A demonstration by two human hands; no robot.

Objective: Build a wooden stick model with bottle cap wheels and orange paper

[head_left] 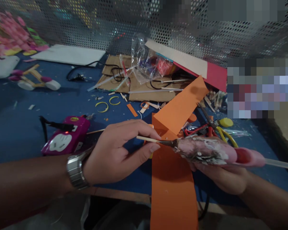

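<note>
Between thumb and forefinger, my left hand (121, 150) pinches a thin wooden stick (146, 138). The stick's right end meets the dark nozzle of a pink hot glue gun (206, 150), which is crusted with dried glue. My right hand (226, 177) is wrapped round the gun from below; the gun hides part of its fingers. A clear glue stick (280, 164) comes out of the gun's rear. Beneath the nozzle lies a long orange strip (173, 191), folded and hanging over the table's front edge.
A magenta box (66, 135) with a black cable is at the left, near a small wheeled stick frame (35, 78). Cardboard (151, 94), plastic bags and scraps lie behind. Yellow-handled pliers (226, 135) are at the right. A perforated metal panel (105, 28) rises at the back.
</note>
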